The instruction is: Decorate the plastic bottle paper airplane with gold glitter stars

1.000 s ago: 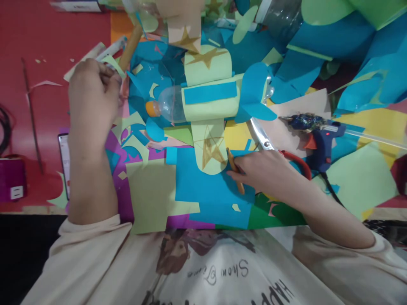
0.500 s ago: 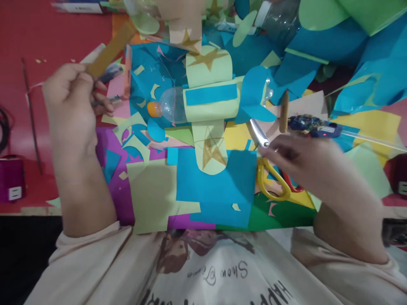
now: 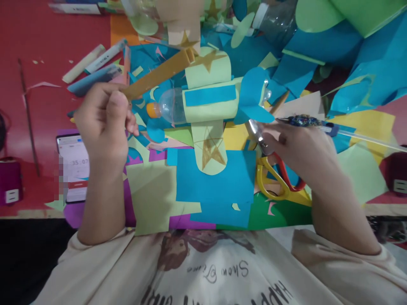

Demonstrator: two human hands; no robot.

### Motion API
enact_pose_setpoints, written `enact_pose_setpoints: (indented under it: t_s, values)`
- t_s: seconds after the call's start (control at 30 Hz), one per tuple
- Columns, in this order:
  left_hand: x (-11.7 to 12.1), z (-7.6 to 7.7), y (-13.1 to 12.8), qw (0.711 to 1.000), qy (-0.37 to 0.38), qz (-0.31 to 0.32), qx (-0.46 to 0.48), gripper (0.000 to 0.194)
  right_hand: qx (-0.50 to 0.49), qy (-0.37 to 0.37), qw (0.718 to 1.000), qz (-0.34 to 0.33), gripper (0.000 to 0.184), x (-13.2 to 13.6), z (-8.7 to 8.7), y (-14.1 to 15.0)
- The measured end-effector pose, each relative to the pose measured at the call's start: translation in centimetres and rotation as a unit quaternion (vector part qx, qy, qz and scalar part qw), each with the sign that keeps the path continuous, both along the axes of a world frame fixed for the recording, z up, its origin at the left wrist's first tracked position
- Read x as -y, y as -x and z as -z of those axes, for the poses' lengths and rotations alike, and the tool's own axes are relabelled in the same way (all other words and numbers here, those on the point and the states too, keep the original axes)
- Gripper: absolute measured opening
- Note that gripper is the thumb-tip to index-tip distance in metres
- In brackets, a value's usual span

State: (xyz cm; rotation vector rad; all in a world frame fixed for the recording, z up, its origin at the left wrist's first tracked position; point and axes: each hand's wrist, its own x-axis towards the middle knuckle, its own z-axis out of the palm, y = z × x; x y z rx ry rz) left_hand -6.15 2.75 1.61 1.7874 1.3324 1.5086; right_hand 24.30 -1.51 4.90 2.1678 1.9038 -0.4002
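My left hand [image 3: 101,123] is closed on a long brown paper strip [image 3: 159,76] that slants up to the right, over the nose of a plastic-bottle airplane [image 3: 210,106]. The plane has pale green wings with gold stars, a blue band and an orange cap [image 3: 152,110]. My right hand [image 3: 299,148] is curled over the handle of a blue glue gun [image 3: 305,121] to the right of the plane's blue tail. A short brown strip [image 3: 280,101] pokes out by its fingertips. Scissors [image 3: 276,182] with yellow and red handles lie under that hand.
Cut sheets of blue, green, yellow and purple paper [image 3: 216,186] cover the red table [image 3: 47,34]. A phone [image 3: 74,167] lies at the left, markers [image 3: 95,61] at the back left, a purple box [image 3: 9,182] at the left edge. A clear bottle [image 3: 280,17] lies at the back.
My left hand picked up the brown strip and swung it right over the plane's nose. My right hand left the lower wing with its short strip and moved right onto the glue gun.
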Motion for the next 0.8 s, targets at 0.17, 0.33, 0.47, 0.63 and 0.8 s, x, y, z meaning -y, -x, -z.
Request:
enact_pose_setpoints:
  t_s: [0.17, 0.33, 0.47, 0.63, 0.8]
  values:
    - [0.6, -0.5, 0.1, 0.999, 0.028, 0.023, 0.006, 0.04, -0.087, -0.14, 0.986, -0.026, 0.036, 1.0, 0.3, -0.1]
    - [2.9, -1.5, -1.3, 0.942, 0.192, 0.255, -0.104, 0.024, -0.435, 0.004, 0.896, -0.086, 0.035, 2.4, 1.2, 1.0]
    - [5.0, -0.8, -4.0, 0.858, 0.152, 0.372, -0.32, 0.026, -0.608, 0.063, 0.788, -0.074, 0.055, 2.9, 2.8, 3.3]
    - [5.6, 1.1, -5.3, 0.866, 0.081, 0.342, -0.355, 0.036, -0.707, 0.094, 0.701, 0.015, 0.032, 2.8, 4.2, 4.4]
    - [5.3, 1.3, -4.6, 0.875, 0.059, 0.298, -0.378, 0.035, -0.735, 0.037, 0.676, 0.032, 0.015, 1.5, 4.0, 3.1]
